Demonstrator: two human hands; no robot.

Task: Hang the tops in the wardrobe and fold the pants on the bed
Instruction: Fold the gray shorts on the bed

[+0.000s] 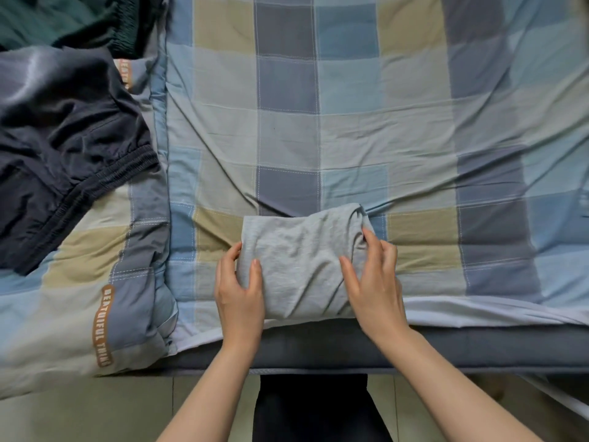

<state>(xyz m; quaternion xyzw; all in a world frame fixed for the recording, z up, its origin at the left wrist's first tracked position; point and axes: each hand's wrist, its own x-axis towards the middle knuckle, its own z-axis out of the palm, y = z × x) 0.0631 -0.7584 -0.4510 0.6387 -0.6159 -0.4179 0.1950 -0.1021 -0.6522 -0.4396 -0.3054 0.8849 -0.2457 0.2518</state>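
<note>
I am looking straight down at a bed (414,349) covered by a checked sheet (350,122) in blue, grey and tan squares. Near the bed's near edge, roughly at the middle of the view, lies a light grey garment (302,260) folded into a compact, thick rectangle.

My left hand (239,291) grips the bundle's near-left corner: the thumb lies on top of the cloth and the fingers wrap round its left edge. My right hand (373,282) holds the right side, its fingers spread and lightly bent over the top of the cloth, fingertips pressing into the fabric near the far-right corner. Both forearms reach in from the near edge of the view.

To the left, a folded quilt (105,282) in the same checks lies on the bed, with an orange strip of lettering along its seam. On the quilt sit dark navy pants (63,138), crumpled, their elastic waistband showing. Farther back at the far-left corner lies a dark green garment (79,20), also with a gathered waistband.

Below the bed's edge a pale tiled floor (95,416) shows.
</note>
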